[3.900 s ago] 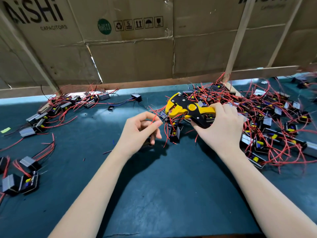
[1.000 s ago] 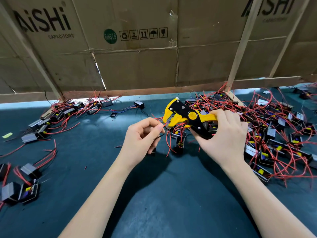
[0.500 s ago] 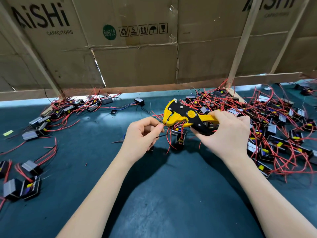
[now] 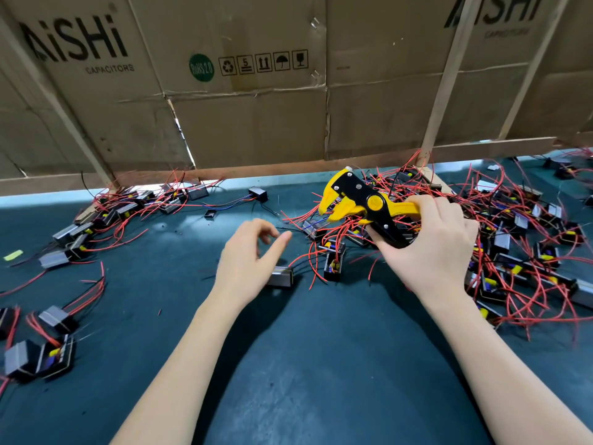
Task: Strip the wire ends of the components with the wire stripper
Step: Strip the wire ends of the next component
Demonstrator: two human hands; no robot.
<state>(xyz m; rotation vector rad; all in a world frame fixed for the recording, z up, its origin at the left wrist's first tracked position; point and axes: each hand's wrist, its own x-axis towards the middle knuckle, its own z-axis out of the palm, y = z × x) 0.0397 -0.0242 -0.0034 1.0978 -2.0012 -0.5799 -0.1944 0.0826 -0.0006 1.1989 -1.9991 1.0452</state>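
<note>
Right now your right hand [image 4: 430,248] is clenched round the handles of the stripper [image 4: 362,203], holding it lifted above the near edge of the tangled pile [image 4: 513,239] at the right side of the table [image 4: 321,364]. Its yellow head points left toward your other hand, jaws parted with no wire between them, so it looks ready for the next feed.

Your left hand [image 4: 247,261] hovers near the table's middle with fingers loosely spread and grasping nothing. A component [image 4: 282,276] lies on the mat just beside that palm, partly hidden by it, with dark leads trailing right toward the pile. Whether you touch it I cannot tell.

Toward the table's left edge lie more components [image 4: 51,319], spread thinner with their red wires laid out. That probably is your finished side, kept well apart from the heap so done and undone never mix. Judging by the heap's size, plenty is left to strip.
</note>
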